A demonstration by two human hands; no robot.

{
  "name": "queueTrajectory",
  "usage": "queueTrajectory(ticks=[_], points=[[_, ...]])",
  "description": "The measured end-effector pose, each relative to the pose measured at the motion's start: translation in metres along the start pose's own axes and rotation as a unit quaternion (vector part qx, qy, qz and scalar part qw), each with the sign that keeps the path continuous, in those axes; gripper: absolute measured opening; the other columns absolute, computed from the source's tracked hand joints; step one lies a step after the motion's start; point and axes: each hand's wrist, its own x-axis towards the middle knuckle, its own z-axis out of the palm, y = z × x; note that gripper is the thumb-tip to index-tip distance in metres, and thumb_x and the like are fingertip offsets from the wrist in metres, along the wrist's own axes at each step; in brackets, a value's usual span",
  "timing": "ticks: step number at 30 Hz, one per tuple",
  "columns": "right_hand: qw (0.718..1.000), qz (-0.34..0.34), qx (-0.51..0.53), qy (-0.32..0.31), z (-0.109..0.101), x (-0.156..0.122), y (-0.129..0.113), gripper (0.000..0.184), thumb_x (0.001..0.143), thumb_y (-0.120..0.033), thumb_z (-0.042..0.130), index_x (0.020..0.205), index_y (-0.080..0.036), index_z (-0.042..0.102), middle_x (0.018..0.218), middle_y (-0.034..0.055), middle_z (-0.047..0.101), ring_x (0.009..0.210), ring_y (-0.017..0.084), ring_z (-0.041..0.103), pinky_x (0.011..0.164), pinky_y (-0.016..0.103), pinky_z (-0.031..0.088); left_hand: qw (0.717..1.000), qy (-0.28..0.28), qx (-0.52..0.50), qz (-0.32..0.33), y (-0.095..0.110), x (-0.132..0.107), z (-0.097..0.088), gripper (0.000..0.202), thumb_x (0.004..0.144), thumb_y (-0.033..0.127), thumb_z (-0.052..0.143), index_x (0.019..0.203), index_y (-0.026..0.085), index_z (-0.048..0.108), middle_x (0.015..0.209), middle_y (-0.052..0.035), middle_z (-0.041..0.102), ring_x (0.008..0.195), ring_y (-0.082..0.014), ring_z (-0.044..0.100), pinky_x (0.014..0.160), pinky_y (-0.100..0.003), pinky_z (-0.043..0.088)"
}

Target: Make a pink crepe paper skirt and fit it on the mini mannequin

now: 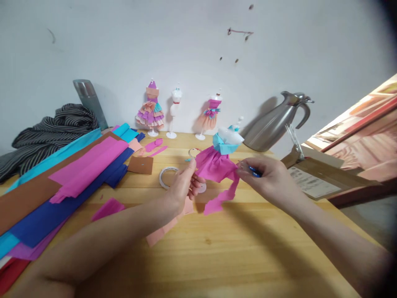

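A small white mannequin (231, 135) leans to the right in front of me, wearing a light blue paper top (221, 145) and a gathered magenta crepe paper skirt (214, 163). My left hand (187, 182) pinches the skirt's left edge between thumb and fingers. On the other side my right hand (263, 171) is closed at the skirt's right edge, around blue-handled scissors (254, 171) whose blades are mostly hidden. A loose magenta strip (220, 203) hangs from the skirt below the right hand. The mannequin's round base (202, 188) shows partly behind my left fingers.
Three dressed mannequins (150, 109) stand along the wall. Folded crepe paper (89, 165) and striped cloth (58, 124) lie left, near a grey bottle (91, 101). A tape roll (163, 178) and peach paper (163, 231) lie mid-table. A steel jug (273, 124) and cardboard box (325, 178) stand right.
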Motion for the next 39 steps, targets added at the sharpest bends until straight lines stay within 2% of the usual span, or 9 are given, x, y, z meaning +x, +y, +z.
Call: queueTrajectory(ticks=[4, 9, 16, 20, 26, 30, 33, 36, 39], points=[[1.0, 0.021, 0.0, -0.021, -0.004, 0.001, -0.004, 0.034, 0.075, -0.042, 0.052, 0.052, -0.021, 0.039, 0.052, -0.0017, 0.035, 0.052, 0.012, 0.033, 0.047, 0.026, 0.027, 0.997, 0.023, 0.017, 0.067, 0.004, 0.003, 0.0, 0.041, 0.078, 0.051, 0.065, 0.059, 0.016, 0.054, 0.054, 0.001, 0.05, 0.043, -0.0066, 0.042, 0.04, -0.02, 0.027], [0.999, 0.022, -0.003, -0.034, -0.01, 0.003, -0.009, 0.034, 0.075, -0.044, 0.052, 0.053, -0.02, 0.043, 0.052, -0.0016, 0.036, 0.052, 0.012, 0.033, 0.048, 0.027, 0.026, 0.993, 0.014, 0.04, 0.108, 0.004, 0.007, -0.001, 0.03, 0.08, 0.027, 0.062, 0.056, 0.016, 0.049, 0.047, 0.0041, 0.045, 0.043, -0.0052, 0.038, 0.042, -0.017, 0.029], [0.998, 0.032, -0.011, -0.051, -0.012, 0.005, -0.009, 0.036, 0.076, -0.046, 0.052, 0.053, -0.021, 0.043, 0.053, -0.0017, 0.036, 0.053, 0.012, 0.032, 0.048, 0.027, 0.025, 0.998, 0.008, -0.052, 0.034, 0.005, 0.006, 0.002, 0.032, 0.085, 0.044, 0.06, 0.073, 0.015, 0.057, 0.062, -0.0016, 0.056, 0.049, -0.0104, 0.051, 0.041, -0.02, 0.037], [0.998, 0.029, -0.013, -0.057, -0.011, 0.006, -0.004, 0.038, 0.076, -0.048, 0.054, 0.054, -0.02, 0.044, 0.053, -0.0017, 0.036, 0.053, 0.012, 0.033, 0.049, 0.027, 0.026, 0.995, -0.032, -0.004, 0.089, 0.005, 0.003, 0.001, 0.029, 0.079, 0.04, 0.066, 0.068, 0.015, 0.057, 0.058, 0.0001, 0.053, 0.051, -0.0083, 0.049, 0.042, -0.017, 0.036], [0.998, 0.029, -0.016, -0.059, -0.012, 0.005, -0.003, 0.036, 0.078, -0.047, 0.054, 0.055, -0.02, 0.046, 0.053, -0.0014, 0.038, 0.053, 0.012, 0.034, 0.049, 0.027, 0.027, 0.991, 0.009, 0.028, 0.129, 0.004, 0.006, -0.001, 0.026, 0.078, 0.031, 0.064, 0.061, 0.015, 0.055, 0.054, 0.0022, 0.051, 0.048, -0.0063, 0.046, 0.044, -0.016, 0.036], [0.998, 0.028, -0.01, -0.062, -0.011, 0.007, -0.001, 0.039, 0.079, -0.049, 0.054, 0.055, -0.02, 0.045, 0.053, -0.002, 0.036, 0.054, 0.012, 0.033, 0.049, 0.027, 0.026, 0.995, 0.014, -0.021, 0.101, 0.008, 0.006, 0.001, 0.034, 0.079, 0.046, 0.065, 0.069, 0.014, 0.059, 0.064, -0.0004, 0.056, 0.05, -0.0085, 0.051, 0.04, -0.018, 0.036], [0.997, 0.026, -0.003, -0.068, -0.01, 0.007, 0.002, 0.043, 0.078, -0.055, 0.056, 0.055, -0.02, 0.045, 0.054, -0.0017, 0.037, 0.054, 0.013, 0.034, 0.05, 0.028, 0.026, 0.996, 0.025, -0.039, 0.08, 0.007, 0.006, 0.001, 0.038, 0.082, 0.051, 0.061, 0.072, 0.014, 0.06, 0.061, 0.0001, 0.053, 0.048, -0.0091, 0.049, 0.039, -0.02, 0.035], [0.997, 0.02, 0.002, -0.08, -0.011, 0.008, 0.002, 0.042, 0.079, -0.055, 0.056, 0.058, -0.02, 0.05, 0.056, -0.001, 0.04, 0.055, 0.013, 0.036, 0.051, 0.028, 0.027, 0.996, 0.042, -0.063, 0.055, -0.004, 0.005, 0.0, 0.023, 0.085, 0.035, 0.057, 0.074, 0.015, 0.058, 0.064, 0.0003, 0.053, 0.048, -0.0086, 0.048, 0.04, -0.02, 0.035], [0.995, 0.011, 0.01, -0.097, -0.013, 0.008, -0.002, 0.042, 0.081, -0.054, 0.053, 0.058, -0.019, 0.052, 0.055, -0.0014, 0.038, 0.054, 0.012, 0.034, 0.049, 0.028, 0.027, 0.997, -0.016, -0.076, -0.008, -0.018, -0.003, 0.003, 0.006, 0.078, 0.017, 0.058, 0.083, 0.016, 0.058, 0.074, -0.0004, 0.058, 0.054, -0.0081, 0.052, 0.048, -0.02, 0.038]])
